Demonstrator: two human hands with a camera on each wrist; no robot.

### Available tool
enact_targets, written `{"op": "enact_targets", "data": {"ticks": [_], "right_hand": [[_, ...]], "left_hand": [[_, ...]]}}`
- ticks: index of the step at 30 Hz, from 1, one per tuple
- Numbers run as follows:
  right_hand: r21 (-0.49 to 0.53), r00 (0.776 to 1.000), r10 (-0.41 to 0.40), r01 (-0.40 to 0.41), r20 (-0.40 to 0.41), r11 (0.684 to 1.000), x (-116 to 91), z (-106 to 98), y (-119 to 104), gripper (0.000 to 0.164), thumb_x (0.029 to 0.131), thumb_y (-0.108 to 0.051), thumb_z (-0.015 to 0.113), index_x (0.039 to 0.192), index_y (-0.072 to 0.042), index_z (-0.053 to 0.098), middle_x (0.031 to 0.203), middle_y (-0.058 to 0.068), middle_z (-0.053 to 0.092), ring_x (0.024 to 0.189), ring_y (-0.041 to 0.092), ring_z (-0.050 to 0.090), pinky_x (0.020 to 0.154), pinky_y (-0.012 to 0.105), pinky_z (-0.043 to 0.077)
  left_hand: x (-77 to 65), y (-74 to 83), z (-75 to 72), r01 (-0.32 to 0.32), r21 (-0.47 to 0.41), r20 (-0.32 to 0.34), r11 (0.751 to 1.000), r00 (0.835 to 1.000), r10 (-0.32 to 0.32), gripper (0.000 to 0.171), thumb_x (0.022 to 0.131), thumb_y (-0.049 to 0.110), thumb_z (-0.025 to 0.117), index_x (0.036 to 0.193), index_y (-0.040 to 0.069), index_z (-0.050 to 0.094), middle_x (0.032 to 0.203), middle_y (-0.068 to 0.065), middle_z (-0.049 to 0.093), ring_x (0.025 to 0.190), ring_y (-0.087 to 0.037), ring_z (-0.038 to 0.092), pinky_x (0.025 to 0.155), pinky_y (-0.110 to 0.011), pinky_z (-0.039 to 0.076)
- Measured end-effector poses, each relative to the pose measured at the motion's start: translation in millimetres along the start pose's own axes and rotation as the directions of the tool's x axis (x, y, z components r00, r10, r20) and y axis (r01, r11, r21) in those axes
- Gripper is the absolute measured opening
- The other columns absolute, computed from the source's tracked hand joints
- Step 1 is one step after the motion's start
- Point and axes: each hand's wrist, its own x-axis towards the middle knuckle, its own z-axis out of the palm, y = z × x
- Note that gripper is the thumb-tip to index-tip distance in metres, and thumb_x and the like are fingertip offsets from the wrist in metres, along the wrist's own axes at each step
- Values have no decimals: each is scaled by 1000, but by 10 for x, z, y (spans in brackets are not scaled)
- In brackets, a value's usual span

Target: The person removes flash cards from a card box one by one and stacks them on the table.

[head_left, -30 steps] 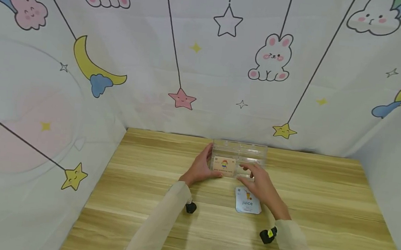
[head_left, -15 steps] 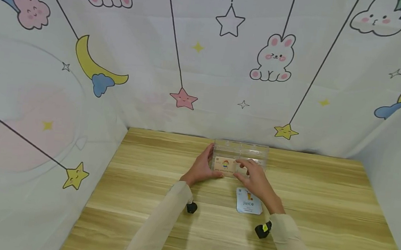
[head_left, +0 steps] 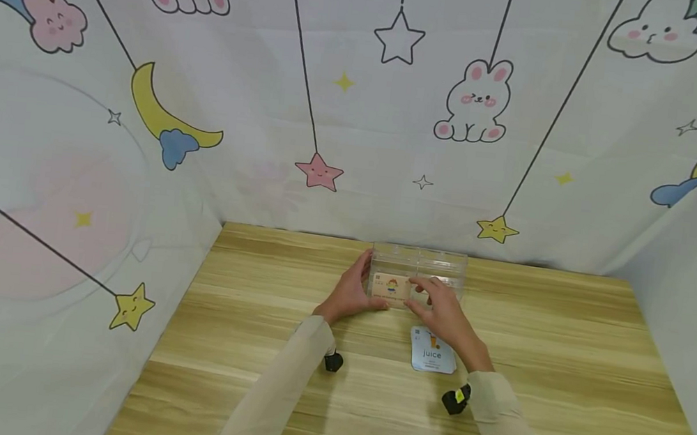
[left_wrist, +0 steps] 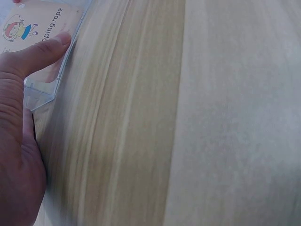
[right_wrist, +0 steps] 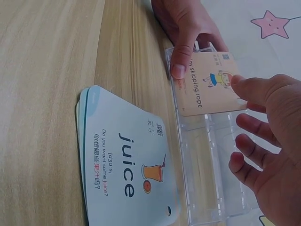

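A clear plastic box [head_left: 441, 261] with compartments stands at the back of the table. In its front left compartment sits a peach "play skipping rope" card [right_wrist: 211, 87]. My left hand [head_left: 350, 293] grips the box's left end, its thumb over the front edge beside the card, as the left wrist view also shows. My right hand [head_left: 443, 312] holds the card at its right side with thumb and index finger; the other fingers curl loosely over the neighbouring compartment. A stack of pale blue cards [right_wrist: 122, 162], "juice" on top, lies on the table in front of the box.
The wood-grain table [head_left: 233, 367] runs back to a printed white curtain [head_left: 384, 109], which also hangs at both sides. Black wrist cameras [head_left: 455, 399] sit below both hands.
My right hand has moved left from the right compartment onto the card's right side, then stayed nearly still over the last half second. The left hand keeps its grip on the box.
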Motion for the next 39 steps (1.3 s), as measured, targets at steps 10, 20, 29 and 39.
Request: {"op": "enact_targets", "data": {"ticks": [10, 20, 29, 39], "right_hand": [[8, 1000, 5, -5, -8, 1000, 8, -6, -29, 44, 96, -20, 78, 134, -2, 66, 116, 14, 67, 83, 20, 56, 71, 37, 51], [57, 1000, 16, -16, -6, 998, 40, 13, -69, 34, 96, -19, 77, 125, -3, 67, 122, 14, 68, 94, 32, 64, 77, 42, 55], [94, 1000, -16, 16, -3, 995, 63, 46, -102, 29, 96, -14, 77, 121, -4, 65, 120, 11, 69, 94, 27, 63, 79, 45, 56], [93, 997, -66, 69, -28, 993, 143, 96, -146, 26, 96, -12, 77, 119, -3, 71, 114, 8, 71, 96, 26, 63, 82, 50, 58]], "left_hand": [[-36, 50, 6, 11, 8, -1, 1000, 1000, -11, 126, 75, 22, 97, 167, 13, 12, 167, -10, 29, 152, -19, 30, 121, -25, 30], [-51, 44, 6, -11, 9, -5, 1000, 1000, 11, 124, 75, 22, 97, 167, 14, 13, 165, -10, 34, 151, -19, 34, 121, -28, 33], [-42, 46, 12, -4, -4, -4, 1000, 1000, 4, 124, 74, 21, 97, 166, 15, 14, 165, -10, 34, 150, -18, 35, 120, -24, 32], [-35, 64, 8, -36, -16, -12, 999, 999, 36, 125, 73, 17, 98, 166, 10, 15, 164, -14, 34, 150, -24, 35, 121, -29, 33]]}}
